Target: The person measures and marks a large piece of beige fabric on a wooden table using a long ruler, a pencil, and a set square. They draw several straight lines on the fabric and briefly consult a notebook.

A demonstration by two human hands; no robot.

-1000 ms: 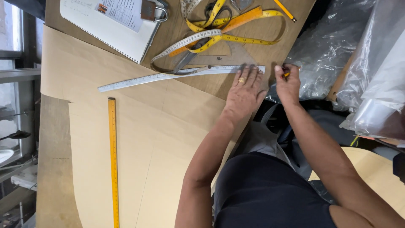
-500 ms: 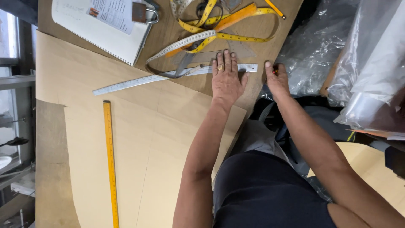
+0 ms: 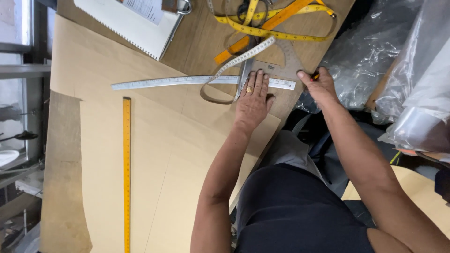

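My left hand point(image 3: 253, 98) lies flat, fingers spread, pressing a long metal ruler point(image 3: 178, 81) onto brown pattern paper point(image 3: 154, 140); a ring shows on one finger. My right hand point(image 3: 318, 84) is closed around a small pencil with an orange tip point(image 3: 315, 76), at the ruler's right end by the table edge. A clear set square point(image 3: 276, 61) sits just beyond my left fingers.
A yellow straight ruler point(image 3: 126, 173) lies along the paper at left. Yellow and white measuring tapes point(image 3: 262, 33) are tangled at the top, next to a spiral notebook point(image 3: 126, 23). Clear plastic bags point(image 3: 370, 56) pile up at right.
The view has shifted. My left hand has settled flat on the metal ruler, and my right hand has come to the ruler's right end with the pencil.
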